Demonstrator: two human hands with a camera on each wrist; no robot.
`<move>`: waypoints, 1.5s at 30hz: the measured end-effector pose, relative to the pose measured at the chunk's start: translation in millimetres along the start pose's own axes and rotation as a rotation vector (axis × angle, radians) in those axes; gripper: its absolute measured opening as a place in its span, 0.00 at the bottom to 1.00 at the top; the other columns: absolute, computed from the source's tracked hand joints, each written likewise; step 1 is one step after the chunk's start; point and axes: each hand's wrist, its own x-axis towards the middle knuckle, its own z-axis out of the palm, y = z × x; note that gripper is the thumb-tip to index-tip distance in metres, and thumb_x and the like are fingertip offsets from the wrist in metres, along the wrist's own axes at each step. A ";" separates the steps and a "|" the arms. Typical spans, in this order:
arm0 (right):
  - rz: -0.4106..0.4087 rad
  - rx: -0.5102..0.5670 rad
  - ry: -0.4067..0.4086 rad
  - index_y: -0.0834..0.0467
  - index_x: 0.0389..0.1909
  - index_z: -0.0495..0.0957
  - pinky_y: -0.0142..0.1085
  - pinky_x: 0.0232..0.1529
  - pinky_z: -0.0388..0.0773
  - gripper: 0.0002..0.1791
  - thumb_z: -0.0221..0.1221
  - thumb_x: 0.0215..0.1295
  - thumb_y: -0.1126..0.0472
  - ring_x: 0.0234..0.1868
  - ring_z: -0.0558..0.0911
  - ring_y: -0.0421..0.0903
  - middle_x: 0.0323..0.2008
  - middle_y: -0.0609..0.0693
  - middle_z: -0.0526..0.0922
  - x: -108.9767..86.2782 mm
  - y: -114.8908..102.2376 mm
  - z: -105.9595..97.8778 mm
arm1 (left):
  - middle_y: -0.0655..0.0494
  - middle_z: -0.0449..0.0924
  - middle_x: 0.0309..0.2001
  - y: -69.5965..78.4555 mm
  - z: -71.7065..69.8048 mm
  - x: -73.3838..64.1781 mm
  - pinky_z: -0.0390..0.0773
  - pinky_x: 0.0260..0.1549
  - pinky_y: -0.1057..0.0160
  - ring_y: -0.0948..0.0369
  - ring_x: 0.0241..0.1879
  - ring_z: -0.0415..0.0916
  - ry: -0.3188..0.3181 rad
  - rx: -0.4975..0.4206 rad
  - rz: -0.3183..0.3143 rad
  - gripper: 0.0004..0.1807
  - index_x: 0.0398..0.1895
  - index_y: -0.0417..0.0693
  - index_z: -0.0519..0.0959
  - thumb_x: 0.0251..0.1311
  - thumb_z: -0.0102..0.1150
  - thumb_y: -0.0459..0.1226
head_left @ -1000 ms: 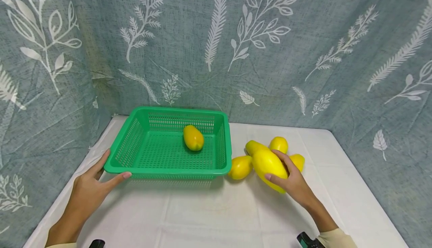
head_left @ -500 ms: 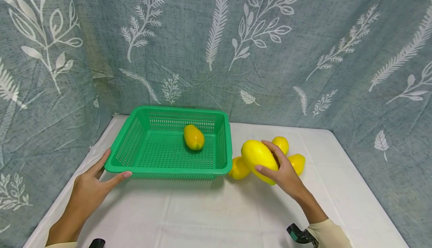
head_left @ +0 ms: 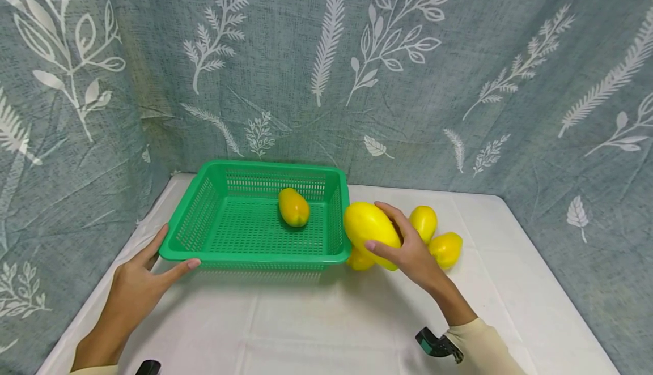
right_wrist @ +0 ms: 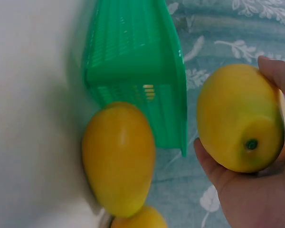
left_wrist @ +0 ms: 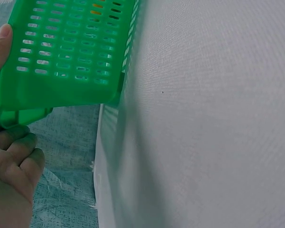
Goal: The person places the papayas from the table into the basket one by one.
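In the head view my right hand [head_left: 412, 253] grips a large yellow papaya [head_left: 368, 228], thumb on the near side and fingers over the far side. It is held up at the right end of a green plastic basket [head_left: 255, 259]. The right wrist view shows the green stem spot of this held papaya [right_wrist: 240, 118]. My left hand [head_left: 135, 284] holds the basket's near left corner; its thumb lies along the front rim, and curled fingers [left_wrist: 21, 147] are at the rim's other side. One orange-yellow papaya [head_left: 293, 208] lies inside the basket, toward the right.
Against the basket's right side lies another papaya [right_wrist: 118, 159], partly covered by the held one in the head view. Two more yellow papayas, a rear one [head_left: 423, 223] and a nearer one [head_left: 446, 250], lie right of it on the white cloth [head_left: 306, 318]. A patterned curtain [head_left: 285, 69] surrounds the table.
My right hand has carried the papaya left and slightly up, from over the fruit on the table to the basket's right rim. The left hand and basket have stayed in place.
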 end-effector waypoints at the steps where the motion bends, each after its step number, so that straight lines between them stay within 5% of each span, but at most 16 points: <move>1: -0.002 0.004 -0.005 0.33 0.79 0.63 0.51 0.58 0.77 0.40 0.69 0.70 0.49 0.61 0.76 0.57 0.75 0.46 0.68 1.8 -2.0 1.9 | 0.36 0.52 0.82 -0.2 0.2 0.2 0.71 0.54 0.29 0.22 0.71 0.60 -0.002 -0.007 0.001 0.56 0.87 0.59 0.46 0.67 0.72 0.55; 11: 0.043 -0.031 -0.054 0.30 0.79 0.62 0.48 0.57 0.78 0.43 0.70 0.67 0.42 0.60 0.77 0.54 0.74 0.43 0.69 16.8 -15.5 22.1 | 0.35 0.52 0.82 2.3 2.7 0.6 0.71 0.55 0.29 0.22 0.72 0.60 -0.014 -0.014 -0.003 0.56 0.87 0.60 0.45 0.66 0.71 0.57; 18: 0.048 -0.061 -0.033 0.34 0.81 0.60 0.47 0.54 0.80 0.45 0.70 0.66 0.41 0.58 0.79 0.53 0.73 0.46 0.71 28.0 -20.6 37.3 | 0.36 0.54 0.81 1.4 4.1 1.0 0.77 0.45 0.48 0.21 0.70 0.63 -0.005 0.026 0.031 0.56 0.87 0.59 0.47 0.65 0.72 0.57; 25: 0.058 -0.069 0.052 0.38 0.83 0.58 0.54 0.66 0.76 0.49 0.70 0.65 0.38 0.67 0.76 0.54 0.76 0.48 0.68 35.9 -25.2 47.6 | 0.33 0.53 0.81 1.9 7.0 -0.1 0.73 0.53 0.29 0.20 0.70 0.60 -0.004 -0.001 0.039 0.56 0.88 0.57 0.46 0.66 0.72 0.56; 30: 0.010 -0.028 0.058 0.43 0.84 0.56 0.55 0.76 0.67 0.48 0.69 0.68 0.41 0.77 0.69 0.56 0.79 0.55 0.64 34.9 -26.7 45.6 | 0.33 0.54 0.81 2.9 6.1 -1.1 0.77 0.47 0.41 0.20 0.70 0.61 -0.009 0.023 0.030 0.56 0.88 0.58 0.47 0.66 0.72 0.56; 35: 0.002 -0.029 0.062 0.45 0.83 0.58 0.54 0.76 0.67 0.48 0.70 0.69 0.43 0.78 0.68 0.56 0.80 0.52 0.65 31.2 -26.6 39.3 | 0.34 0.54 0.81 3.6 2.8 -2.4 0.75 0.48 0.42 0.23 0.72 0.60 0.001 0.022 0.007 0.56 0.87 0.61 0.47 0.66 0.72 0.57; 45: -0.010 -0.008 0.079 0.47 0.83 0.59 0.55 0.76 0.66 0.46 0.70 0.69 0.47 0.78 0.69 0.56 0.79 0.53 0.66 25.6 -19.0 29.7 | 0.32 0.54 0.81 1.9 1.4 -4.6 0.72 0.52 0.32 0.22 0.71 0.60 0.012 0.017 -0.002 0.57 0.87 0.58 0.47 0.65 0.73 0.56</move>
